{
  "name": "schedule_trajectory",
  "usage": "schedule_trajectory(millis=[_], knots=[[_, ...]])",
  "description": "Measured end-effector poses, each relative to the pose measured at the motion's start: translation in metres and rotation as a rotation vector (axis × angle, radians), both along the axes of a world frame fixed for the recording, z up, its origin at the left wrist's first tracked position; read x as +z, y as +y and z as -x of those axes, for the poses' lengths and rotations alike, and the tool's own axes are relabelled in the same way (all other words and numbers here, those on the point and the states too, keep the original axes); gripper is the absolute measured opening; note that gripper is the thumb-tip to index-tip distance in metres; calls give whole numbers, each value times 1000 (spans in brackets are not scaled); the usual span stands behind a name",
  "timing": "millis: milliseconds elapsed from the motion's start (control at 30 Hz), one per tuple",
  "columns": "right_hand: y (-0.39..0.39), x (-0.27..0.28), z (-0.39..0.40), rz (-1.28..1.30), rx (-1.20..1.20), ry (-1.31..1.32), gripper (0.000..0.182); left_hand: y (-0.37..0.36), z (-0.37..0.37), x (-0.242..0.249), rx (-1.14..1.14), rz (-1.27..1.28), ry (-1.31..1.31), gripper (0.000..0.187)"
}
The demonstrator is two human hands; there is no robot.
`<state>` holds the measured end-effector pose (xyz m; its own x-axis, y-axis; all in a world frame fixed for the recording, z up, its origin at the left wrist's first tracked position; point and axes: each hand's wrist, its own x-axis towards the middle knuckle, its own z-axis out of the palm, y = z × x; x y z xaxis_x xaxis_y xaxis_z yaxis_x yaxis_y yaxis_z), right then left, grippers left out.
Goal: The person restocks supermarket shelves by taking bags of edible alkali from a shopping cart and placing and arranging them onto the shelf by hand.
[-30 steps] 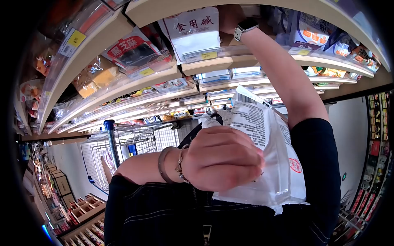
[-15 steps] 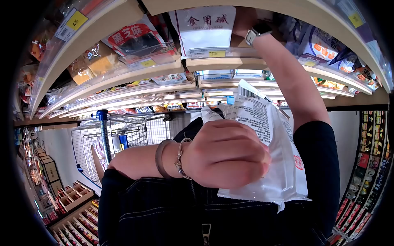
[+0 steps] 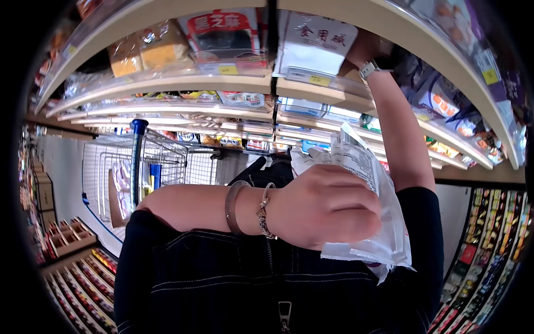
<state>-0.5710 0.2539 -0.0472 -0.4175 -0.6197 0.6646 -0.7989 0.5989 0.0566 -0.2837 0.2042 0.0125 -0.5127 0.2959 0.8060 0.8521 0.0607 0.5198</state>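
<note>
My left hand (image 3: 334, 209), with two bracelets at the wrist, is closed in a fist around white plastic packets (image 3: 396, 225) in front of my chest. Small printed text and a barcode show on the upper part of the packets. Up at the shelf, my right hand (image 3: 364, 49), wearing a watch, reaches in at the right side of a white packet of edible alkali (image 3: 314, 49). That packet stands upright behind a price tag holder. The fingers of my right hand are hidden by shadow and the packet's edge.
Left of the alkali, across a shelf divider, stand a black sesame packet (image 3: 222, 36) and yellow bags (image 3: 150, 49). Purple bags (image 3: 439, 94) lie to the right. A wire shopping cart (image 3: 175, 150) with a blue-topped post (image 3: 139, 127) stands at the lower left, packets inside.
The view has shifted, so the shelf packets appear farther right. My left hand still grips the white packets, and my right hand stays beside the alkali packet, which now looks more tilted.
</note>
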Motion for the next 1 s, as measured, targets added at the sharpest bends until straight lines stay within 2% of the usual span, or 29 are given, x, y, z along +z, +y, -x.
schedule_trajectory(millis=[67,133,167,233,333,400,467,500,600,633,667,733,800,867,933,967,1000], knots=[[1,-2,-5,56,44,-28,43,-1,-5,3,62,-24,48,11],[1,-5,-1,-9,41,-81,43,-4,-10,4,109,-53,83,11],[-1,-5,-1,-52,-26,88,47,-4,-11,3,119,-68,94,10],[-3,-29,28,313,313,-413,51,-4,-13,3,186,-124,127,11],[-4,-28,28,369,406,-685,56,-14,-12,2,220,-118,118,13],[-1,-22,22,250,332,-667,57,-15,-12,1,251,-158,118,14],[1,-12,11,-26,143,-439,58,-15,-12,1,260,-161,84,15],[2,-9,9,-168,0,-46,54,-17,-13,2,259,-140,51,15],[7,-15,21,-57,111,-60,50,-16,-7,0,214,-150,-97,14],[11,-14,23,-72,71,-68,43,-14,-3,-4,223,-138,-140,14],[24,-9,23,-84,-34,-249,40,-13,1,-6,231,-126,-183,14],[44,40,-38,-95,-247,-618,35,-12,14,-11,231,-139,-173,18],[94,41,-75,-19,-120,-773,39,-10,25,-14,300,-114,-227,17],[150,19,-108,181,186,-889,50,-8,40,-13,341,-168,-254,14],[167,14,-169,921,74,-1538,79,-4,59,-10,349,-196,-175,17],[202,-20,-192,830,85,-1520,82,-1,68,-7,345,-186,-121,17],[209,-39,-205,767,102,-1480,77,1,76,-2,338,-176,-68,18]])
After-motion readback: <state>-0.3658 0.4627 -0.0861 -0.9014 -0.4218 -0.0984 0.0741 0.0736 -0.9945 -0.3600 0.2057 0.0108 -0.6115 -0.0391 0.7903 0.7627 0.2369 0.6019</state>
